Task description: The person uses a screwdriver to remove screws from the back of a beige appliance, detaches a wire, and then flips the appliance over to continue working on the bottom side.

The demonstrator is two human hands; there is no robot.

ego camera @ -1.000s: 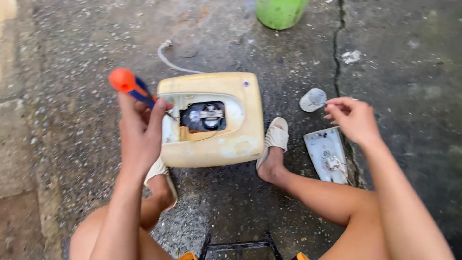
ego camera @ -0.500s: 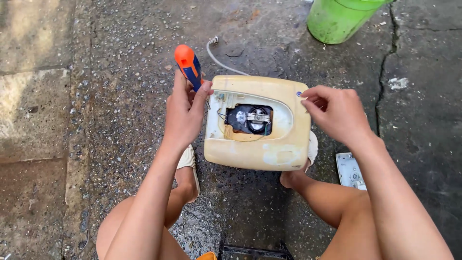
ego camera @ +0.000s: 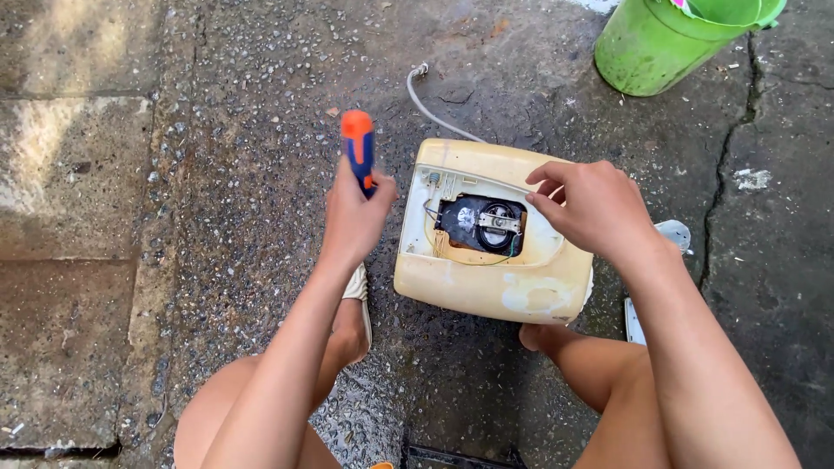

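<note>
A yellowed cream plastic appliance housing [ego camera: 486,287] lies on wet concrete between my feet, with an opening that shows a black motor part [ego camera: 482,224] and thin wires. My left hand [ego camera: 354,217] grips a screwdriver with an orange and blue handle [ego camera: 358,143], held upright just left of the housing. My right hand [ego camera: 591,208] hovers over the housing's right side, its fingertips pinched near the opening's edge; whether they hold anything small I cannot tell. A white cord [ego camera: 430,104] runs from the housing's far end.
A green plastic bucket [ego camera: 660,48] stands at the far right. A pale lid or panel piece [ego camera: 678,233] lies right of the housing, partly behind my right arm. A crack [ego camera: 725,165] runs through the concrete on the right. A dark metal frame [ego camera: 452,456] shows at the bottom edge.
My right hand has come from the parts on the right over onto the housing. My left hand with the screwdriver has shifted slightly away from the housing. The view has moved right.
</note>
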